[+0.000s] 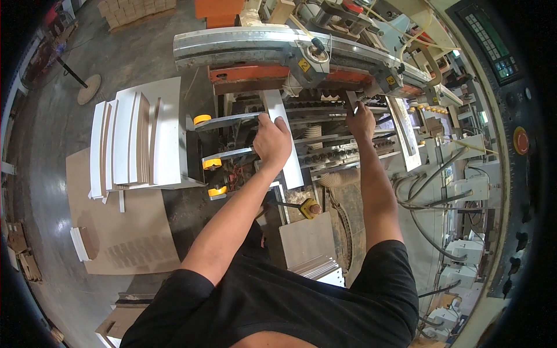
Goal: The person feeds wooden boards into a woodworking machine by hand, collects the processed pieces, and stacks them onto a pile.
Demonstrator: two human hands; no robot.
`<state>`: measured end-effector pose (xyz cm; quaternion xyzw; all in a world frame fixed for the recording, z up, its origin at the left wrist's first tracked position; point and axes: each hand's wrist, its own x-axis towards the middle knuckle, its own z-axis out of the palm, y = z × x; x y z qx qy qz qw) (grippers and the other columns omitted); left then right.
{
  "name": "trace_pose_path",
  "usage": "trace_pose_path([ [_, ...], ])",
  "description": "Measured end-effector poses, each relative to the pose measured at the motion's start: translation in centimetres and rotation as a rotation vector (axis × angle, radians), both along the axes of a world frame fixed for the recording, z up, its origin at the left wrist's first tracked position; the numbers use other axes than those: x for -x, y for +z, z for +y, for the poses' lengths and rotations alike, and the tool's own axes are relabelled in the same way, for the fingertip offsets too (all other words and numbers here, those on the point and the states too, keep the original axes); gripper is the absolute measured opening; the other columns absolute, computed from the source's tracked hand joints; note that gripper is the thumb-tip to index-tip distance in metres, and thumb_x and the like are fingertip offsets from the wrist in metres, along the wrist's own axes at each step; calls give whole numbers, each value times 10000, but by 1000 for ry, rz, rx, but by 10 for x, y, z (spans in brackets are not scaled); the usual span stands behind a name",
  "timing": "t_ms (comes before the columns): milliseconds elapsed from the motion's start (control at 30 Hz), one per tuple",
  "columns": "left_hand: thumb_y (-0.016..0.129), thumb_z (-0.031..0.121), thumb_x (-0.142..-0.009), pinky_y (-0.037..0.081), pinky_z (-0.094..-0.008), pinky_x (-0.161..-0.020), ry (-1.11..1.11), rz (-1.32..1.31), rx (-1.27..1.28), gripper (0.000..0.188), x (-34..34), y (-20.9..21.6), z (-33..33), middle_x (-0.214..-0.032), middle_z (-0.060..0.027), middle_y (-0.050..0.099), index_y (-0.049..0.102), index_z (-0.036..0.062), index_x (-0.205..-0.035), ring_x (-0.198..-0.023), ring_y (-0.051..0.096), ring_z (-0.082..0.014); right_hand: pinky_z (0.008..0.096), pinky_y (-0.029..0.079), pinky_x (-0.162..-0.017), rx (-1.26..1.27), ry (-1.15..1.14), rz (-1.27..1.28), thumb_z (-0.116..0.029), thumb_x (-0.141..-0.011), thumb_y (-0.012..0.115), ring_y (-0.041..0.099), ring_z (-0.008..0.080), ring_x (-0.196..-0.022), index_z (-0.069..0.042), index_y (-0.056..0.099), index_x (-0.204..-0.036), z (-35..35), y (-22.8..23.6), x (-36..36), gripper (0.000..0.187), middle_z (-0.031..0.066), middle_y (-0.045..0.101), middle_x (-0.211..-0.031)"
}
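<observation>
Watching remotely, I note left hand [272, 140] gripping a white panel [294, 168] across the machine rails [231, 155], right hand [363, 123] curled at a narrow board [351, 97], hold unclear, and stacked panels [125, 145] on a white base [173, 110] leftward.

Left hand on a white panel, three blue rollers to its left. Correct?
Not quite: the color is off. The head view shows the three rollers are yellow, not blue. The left hand is on a white panel, with the rollers to its left.
</observation>
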<state>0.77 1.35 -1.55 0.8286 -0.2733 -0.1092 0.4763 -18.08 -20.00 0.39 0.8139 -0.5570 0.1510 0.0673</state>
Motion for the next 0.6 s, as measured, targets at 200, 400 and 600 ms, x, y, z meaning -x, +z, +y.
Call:
trace_pose_path([
  [200,525,277,-972,492,-544,-663,8,-16,0,287,-2,-1,-1,-773,-243,648,458,2,-1017,-729,651,-443,492,526,-844,-5,-22,36,-302,-881,619,637,389,-1014,-50,610,-1175,0,2,-4,387,185,665,-1073],
  [400,525,279,-972,494,-542,-671,-5,8,-23,297,-1,3,1,-786,-243,652,463,-6,-1029,-738,653,-442,491,529,-838,-13,-6,32,-306,-881,620,635,391,-1015,-48,606,-1154,-1,1,-1,377,190,660,-1071],
  [600,533,277,-969,498,-539,-673,0,11,-29,294,-1,3,0,-784,-240,652,468,-3,-1032,-737,654,-438,492,526,-842,19,20,-1,-307,-876,622,634,395,-1010,-55,613,-1136,-2,-2,1,363,192,661,-1064],
])
